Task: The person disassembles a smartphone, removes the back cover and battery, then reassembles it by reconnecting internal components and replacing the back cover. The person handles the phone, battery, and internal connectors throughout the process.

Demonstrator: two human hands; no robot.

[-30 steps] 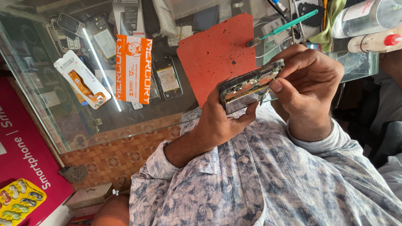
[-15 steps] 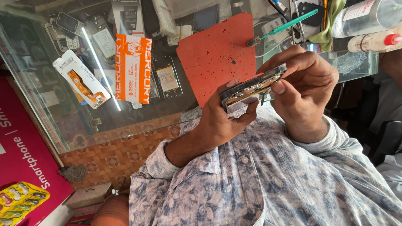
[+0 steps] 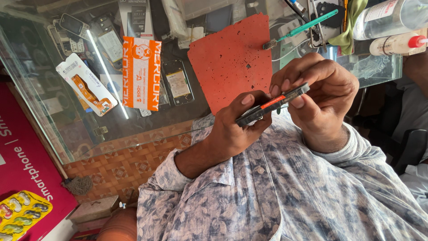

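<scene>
I see left hand (image 3: 232,129) and right hand (image 3: 321,93) pinching a thin opened phone (image 3: 272,105) edge-on; red mat (image 3: 232,58) lies beyond the grip, open room between

We have a single view, from a camera worn on the head, looking steeply down along the person's own chest. It sits close: the patterned shirt (image 3: 285,192) fills the lower half of the frame, and both forearms rise from it toward the middle. Beyond them, near the top edge, lies the glass counter (image 3: 89,129), so the scene reads upside down to us. With only this one view, no part is shared with another.
</scene>
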